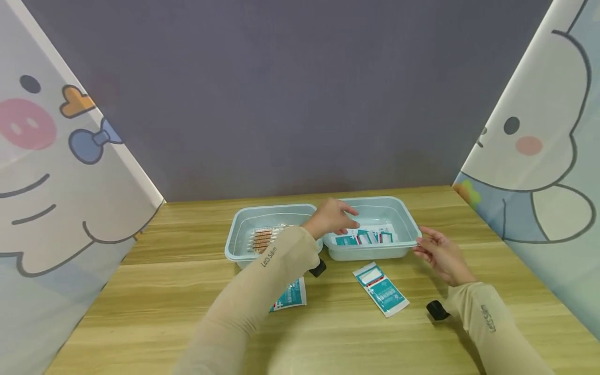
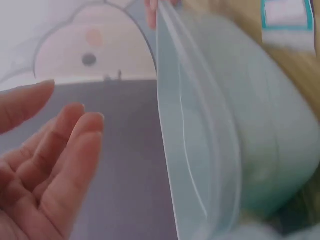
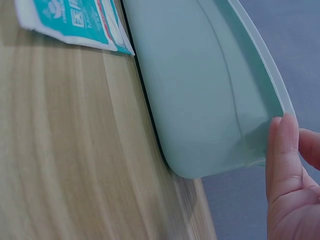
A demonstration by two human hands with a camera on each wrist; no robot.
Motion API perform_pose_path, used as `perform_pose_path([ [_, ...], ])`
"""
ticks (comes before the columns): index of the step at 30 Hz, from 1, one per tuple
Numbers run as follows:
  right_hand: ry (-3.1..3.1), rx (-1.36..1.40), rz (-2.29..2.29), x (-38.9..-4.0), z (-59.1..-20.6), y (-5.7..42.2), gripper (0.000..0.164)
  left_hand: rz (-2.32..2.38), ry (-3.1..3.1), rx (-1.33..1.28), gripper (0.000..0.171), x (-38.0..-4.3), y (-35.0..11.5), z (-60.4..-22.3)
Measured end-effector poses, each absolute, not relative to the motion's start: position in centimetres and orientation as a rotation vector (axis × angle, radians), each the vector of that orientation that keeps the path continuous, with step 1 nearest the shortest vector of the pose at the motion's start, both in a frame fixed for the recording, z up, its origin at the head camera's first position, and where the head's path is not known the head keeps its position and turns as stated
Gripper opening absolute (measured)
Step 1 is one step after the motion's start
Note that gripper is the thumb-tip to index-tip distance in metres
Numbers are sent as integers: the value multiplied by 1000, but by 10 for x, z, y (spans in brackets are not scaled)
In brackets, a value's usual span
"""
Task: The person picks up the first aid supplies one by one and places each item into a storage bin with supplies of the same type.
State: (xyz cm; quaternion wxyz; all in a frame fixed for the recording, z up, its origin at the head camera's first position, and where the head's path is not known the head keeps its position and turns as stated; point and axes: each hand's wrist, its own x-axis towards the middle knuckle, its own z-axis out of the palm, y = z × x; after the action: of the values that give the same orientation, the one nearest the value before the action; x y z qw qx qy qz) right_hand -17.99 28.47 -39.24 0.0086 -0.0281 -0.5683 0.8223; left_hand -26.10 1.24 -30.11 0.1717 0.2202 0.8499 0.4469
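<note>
Above the right light-blue plastic box (image 1: 370, 253), my left hand (image 1: 330, 216) hovers with fingers loosely spread and nothing between them; the left wrist view shows this hand (image 2: 50, 165) beside the box rim. Several flat white-and-teal packets (image 1: 375, 235) lie inside that box. At its front right corner, my right hand (image 1: 440, 258) pinches the rim. In the right wrist view, fingertips (image 3: 286, 135) press against the outer side of the box (image 3: 200, 100), the thumb on the other side of the edge.
A second light-blue box (image 1: 240, 232) stands at the left with a bundle of cotton swabs (image 1: 262, 240), partly behind my left forearm. On the wooden table (image 1: 154, 291) lie one teal packet (image 1: 382, 289) before the right box and another packet (image 1: 295, 294) partly under the forearm.
</note>
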Motion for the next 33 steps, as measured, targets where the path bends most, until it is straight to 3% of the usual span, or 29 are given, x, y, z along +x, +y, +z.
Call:
perform_pose_path([
  [6, -1866, -109, 2518, -181, -391, 286, 25, 1002, 2406, 1168, 28, -240, 23, -306],
  [10, -1869, -102, 2504, -182, -392, 287, 25, 862, 2343, 1344, 28, -230, 33, -310],
  [19, -1907, -80, 2459, -183, -391, 285, 29, 629, 2233, 1343, 37, -221, 54, -344],
  [33, -1876, -62, 2478, -179, -393, 285, 21, 72, 2176, 1379, 57, -216, 74, -380],
])
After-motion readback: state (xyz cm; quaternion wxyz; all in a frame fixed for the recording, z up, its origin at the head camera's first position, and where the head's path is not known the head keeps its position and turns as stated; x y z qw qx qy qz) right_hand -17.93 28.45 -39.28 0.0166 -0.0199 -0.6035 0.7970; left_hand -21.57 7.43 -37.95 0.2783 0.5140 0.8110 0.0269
